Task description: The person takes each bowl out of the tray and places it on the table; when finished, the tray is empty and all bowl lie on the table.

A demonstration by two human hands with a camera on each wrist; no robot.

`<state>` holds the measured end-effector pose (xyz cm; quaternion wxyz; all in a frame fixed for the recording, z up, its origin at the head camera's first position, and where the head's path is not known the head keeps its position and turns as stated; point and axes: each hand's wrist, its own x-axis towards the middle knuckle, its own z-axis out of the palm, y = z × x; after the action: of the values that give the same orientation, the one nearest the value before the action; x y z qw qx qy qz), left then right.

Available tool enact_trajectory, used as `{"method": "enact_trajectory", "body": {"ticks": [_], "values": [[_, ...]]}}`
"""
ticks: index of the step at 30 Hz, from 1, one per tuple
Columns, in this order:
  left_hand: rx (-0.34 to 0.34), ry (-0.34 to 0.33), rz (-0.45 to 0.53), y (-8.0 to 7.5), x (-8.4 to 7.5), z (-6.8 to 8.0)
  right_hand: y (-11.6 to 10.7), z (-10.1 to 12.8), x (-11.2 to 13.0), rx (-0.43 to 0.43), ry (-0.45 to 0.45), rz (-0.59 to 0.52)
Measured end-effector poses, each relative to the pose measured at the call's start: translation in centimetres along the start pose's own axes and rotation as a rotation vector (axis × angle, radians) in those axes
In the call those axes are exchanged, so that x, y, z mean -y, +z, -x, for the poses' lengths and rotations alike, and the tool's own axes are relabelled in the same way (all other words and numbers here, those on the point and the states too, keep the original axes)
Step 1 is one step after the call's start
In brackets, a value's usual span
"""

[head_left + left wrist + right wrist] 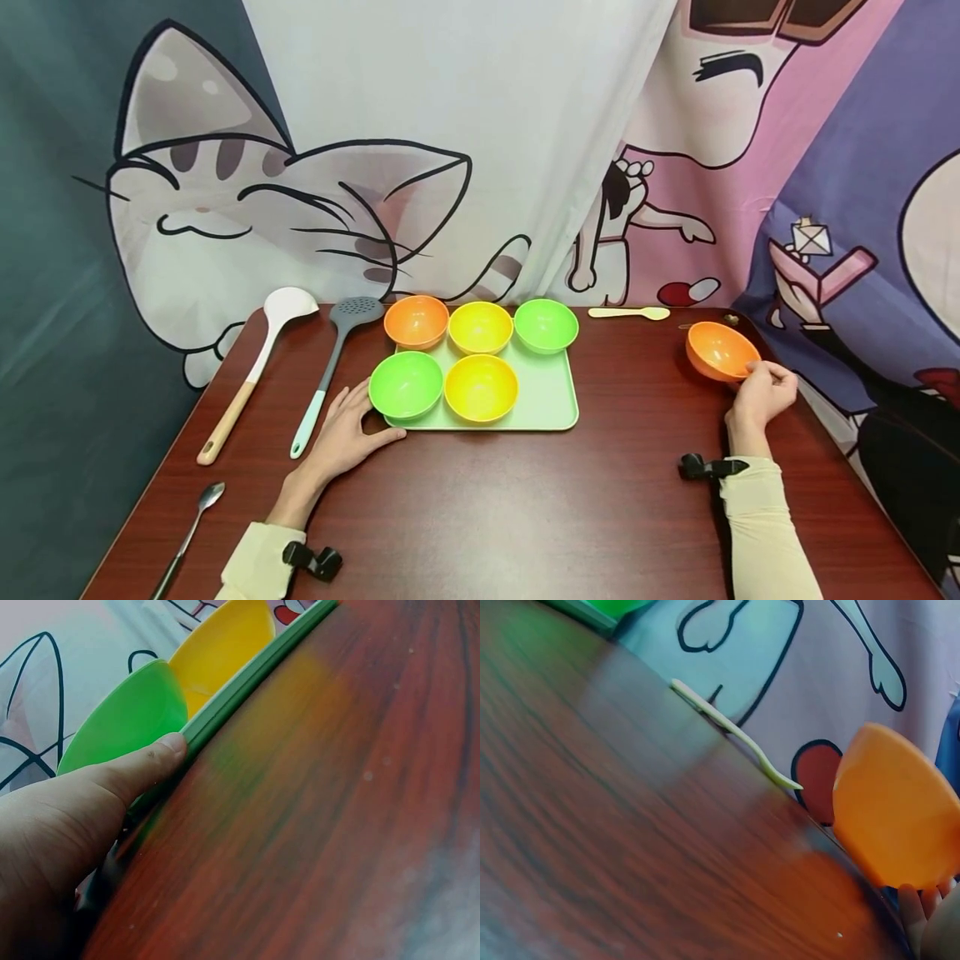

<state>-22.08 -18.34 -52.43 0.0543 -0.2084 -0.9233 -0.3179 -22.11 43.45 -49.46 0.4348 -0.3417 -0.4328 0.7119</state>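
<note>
A pale green tray (551,400) holds five bowls: orange (416,321), yellow (480,327) and green (545,325) at the back, green (405,385) and yellow (481,387) in front. My left hand (358,421) lies flat on the table at the tray's front left corner. In the left wrist view its thumb (142,769) touches the tray rim (247,682) below the green bowl (127,712). Far right, my right hand (759,385) pinches the near rim of a separate orange bowl (716,350), which is tilted. The right wrist view shows that bowl (896,806) above my fingertips (922,900).
A white ladle (255,367) and a grey slotted spatula (333,358) lie left of the tray. A metal spoon (191,533) lies near the front left edge. A pale spoon (628,312) lies at the back edge. A cartoon curtain hangs right behind the table.
</note>
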Motion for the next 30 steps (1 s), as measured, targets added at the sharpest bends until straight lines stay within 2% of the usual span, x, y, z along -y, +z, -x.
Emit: {"method": "enact_trajectory", "body": {"ticks": [7,14,23,30], "values": [[-0.006,-0.002,-0.007,0.0,0.07,0.07,-0.36,-0.71,0.53,-0.057,0.031,-0.068],[0.002,-0.01,-0.012,0.09,0.1,0.02,-0.53,-0.93,0.67,-0.112,0.004,-0.063],[0.0,-0.007,-0.008,0.18,0.15,-0.14,-0.25,-1.05,0.86,-0.091,0.054,-0.097],[0.002,-0.008,-0.01,0.15,0.03,-0.08,-0.65,-1.11,0.92,-0.118,0.091,-0.142]]}}
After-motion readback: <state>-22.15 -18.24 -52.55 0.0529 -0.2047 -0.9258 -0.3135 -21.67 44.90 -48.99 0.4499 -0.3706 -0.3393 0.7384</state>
